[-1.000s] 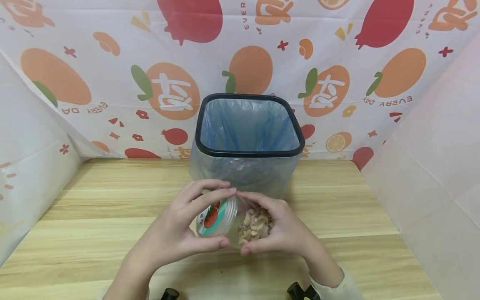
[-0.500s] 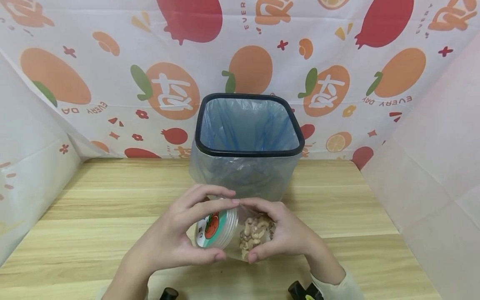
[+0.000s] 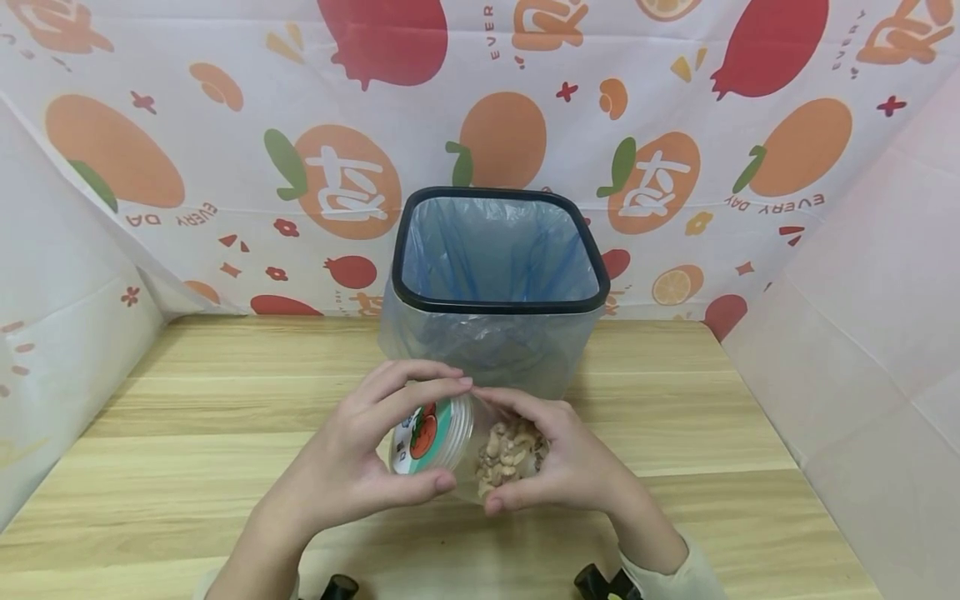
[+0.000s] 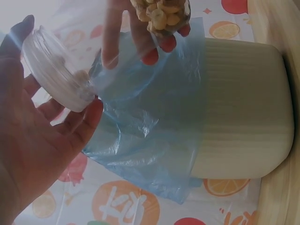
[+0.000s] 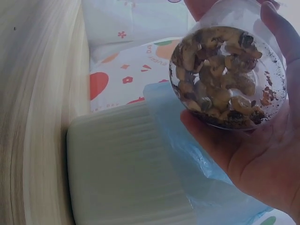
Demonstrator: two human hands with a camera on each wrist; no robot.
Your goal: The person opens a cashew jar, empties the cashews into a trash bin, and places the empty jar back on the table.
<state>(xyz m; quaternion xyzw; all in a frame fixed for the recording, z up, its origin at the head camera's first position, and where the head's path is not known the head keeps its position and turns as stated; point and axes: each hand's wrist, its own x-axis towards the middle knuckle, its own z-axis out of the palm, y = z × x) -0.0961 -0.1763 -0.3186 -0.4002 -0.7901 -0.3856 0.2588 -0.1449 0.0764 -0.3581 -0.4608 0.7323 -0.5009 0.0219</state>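
Note:
A clear plastic jar (image 3: 472,479) with cashew nuts (image 3: 510,454) in it is held tilted in the air, in front of the bin. My left hand (image 3: 352,458) grips the lid end, thumb below and fingers above; the ridged lid (image 3: 423,437) bears a green and white label with an orange fruit. Around the jar's body curls my right hand (image 3: 573,467). Through the round base (image 5: 229,79) in the right wrist view, nuts and dark crumbs show. The left wrist view has the clear lid (image 4: 58,70) between thumb and fingers. Whether the lid is screwed tight I cannot tell.
A whitish bin (image 3: 480,354) with a black rim (image 3: 498,307) and a bluish plastic liner (image 3: 435,258) stands behind the hands on the wooden table (image 3: 247,392). Fruit-printed cloth (image 3: 262,192) hangs behind it. Black parts (image 3: 341,587) show at the lower edge.
Both hands and the jar dipped slightly toward the person half a second ago and are back up now. The grip on the jar stays the same; the bin has not moved.

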